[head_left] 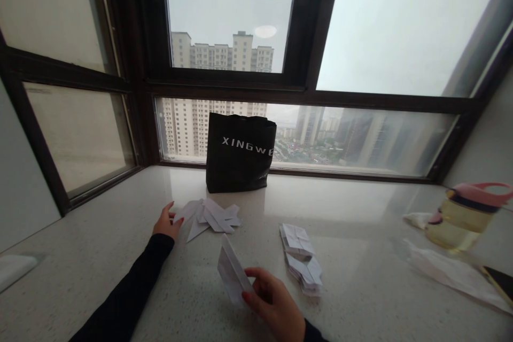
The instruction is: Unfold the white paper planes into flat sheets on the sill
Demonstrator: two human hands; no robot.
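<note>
My left hand [167, 223] is at the left end of a loose pile of folded white paper pieces [214, 216]. Its thumb and fingers close on the edge of one folded paper [187, 210] there. Nearer to me, my right hand [272, 299] pinches another folded white paper [231, 273] between thumb and fingers, holding it tilted above the counter. To the right of that hand lie two stacks of folded paper, a farther one [296, 239] and a nearer one [306, 273], almost end to end.
A black paper bag [240, 155] with white lettering stands by the window behind the pile. A yellowish bottle with a pink lid [465, 219], a crumpled white wrapper [449, 272] and a dark-screened device [499, 280] are at the right. A white object [16, 270] lies far left on the speckled counter [180, 288].
</note>
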